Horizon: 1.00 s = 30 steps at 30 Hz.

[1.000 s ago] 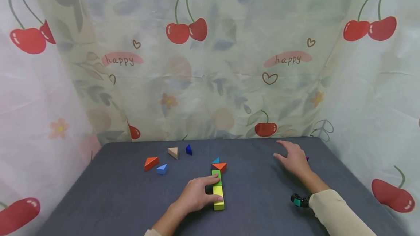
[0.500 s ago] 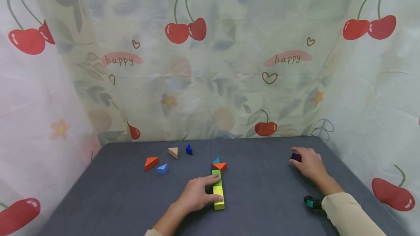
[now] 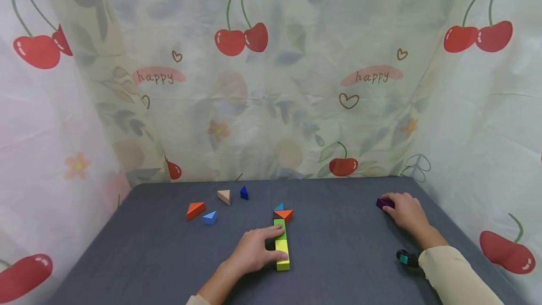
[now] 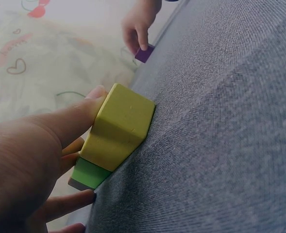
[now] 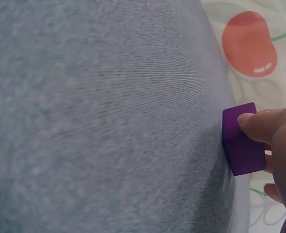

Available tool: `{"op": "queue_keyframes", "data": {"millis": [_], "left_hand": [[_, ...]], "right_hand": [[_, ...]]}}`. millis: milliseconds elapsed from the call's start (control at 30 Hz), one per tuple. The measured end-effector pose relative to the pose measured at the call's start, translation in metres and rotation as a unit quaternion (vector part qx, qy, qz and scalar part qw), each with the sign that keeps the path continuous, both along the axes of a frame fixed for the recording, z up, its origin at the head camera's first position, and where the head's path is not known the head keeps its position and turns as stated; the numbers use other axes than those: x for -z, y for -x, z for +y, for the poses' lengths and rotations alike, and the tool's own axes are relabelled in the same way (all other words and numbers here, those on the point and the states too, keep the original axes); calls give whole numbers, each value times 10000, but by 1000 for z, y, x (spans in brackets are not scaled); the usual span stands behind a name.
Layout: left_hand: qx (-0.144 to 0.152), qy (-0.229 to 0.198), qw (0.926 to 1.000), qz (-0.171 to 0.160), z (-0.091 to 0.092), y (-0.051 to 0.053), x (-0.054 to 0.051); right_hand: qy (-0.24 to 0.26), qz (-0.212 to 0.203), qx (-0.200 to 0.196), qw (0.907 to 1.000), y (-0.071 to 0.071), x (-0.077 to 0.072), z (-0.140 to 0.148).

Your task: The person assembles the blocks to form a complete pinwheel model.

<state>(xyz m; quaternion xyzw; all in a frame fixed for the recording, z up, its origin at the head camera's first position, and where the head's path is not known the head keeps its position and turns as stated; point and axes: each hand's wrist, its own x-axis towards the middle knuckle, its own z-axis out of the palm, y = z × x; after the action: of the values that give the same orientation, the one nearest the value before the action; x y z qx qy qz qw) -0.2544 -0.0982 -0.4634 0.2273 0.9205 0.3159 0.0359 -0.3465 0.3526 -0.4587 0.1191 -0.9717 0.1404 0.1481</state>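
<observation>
While I watch from my remote seat, the right hand (image 3: 404, 210) works near the table's far right corner, its thumb and fingers pinching the purple block (image 5: 242, 150). With the green block (image 4: 90, 174) as my dial's hub and 12 at the far edge, that grasp sits between 2 and 3 o'clock, a broad stretch of table (image 3: 338, 258) lying between. The right edge runs near that hand — the left hand (image 3: 253, 251) has much wider margins, at the hub's 8 o'clock. Its fingers look relaxed, index finger resting on the green block and thumb on the yellow block (image 4: 121, 121), which adjoins at 6 o'clock. At 12 stands an orange wedge (image 3: 285, 215), with a partly hidden blue tip (image 3: 279, 206) just beyond.

Loose pieces sit well apart from that row: an orange-red block (image 3: 195, 210) and a light blue triangle (image 3: 209, 218) toward 10 o'clock, a tan triangle (image 3: 224, 196) and a dark blue triangle (image 3: 244, 193) toward 11, nearer the far edge.

The surface is dark gray with a woven texture. Pale curtain (image 3: 296, 88) walls it at 9, 12 and 3 o'clock — printed with cherries, leaves, hearts and "happy".
</observation>
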Motion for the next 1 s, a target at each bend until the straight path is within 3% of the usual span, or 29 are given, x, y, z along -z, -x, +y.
{"op": "queue_keyframes", "data": {"millis": [533,1000], "left_hand": [[-21,-26,10000,62,0,0,0],[-12,-88,10000,27,1,-1,-1]], "right_hand": [[-46,93,-373,9992,12,-12,-21],[-134,262,-597,9978,33,-32,-79]]}}
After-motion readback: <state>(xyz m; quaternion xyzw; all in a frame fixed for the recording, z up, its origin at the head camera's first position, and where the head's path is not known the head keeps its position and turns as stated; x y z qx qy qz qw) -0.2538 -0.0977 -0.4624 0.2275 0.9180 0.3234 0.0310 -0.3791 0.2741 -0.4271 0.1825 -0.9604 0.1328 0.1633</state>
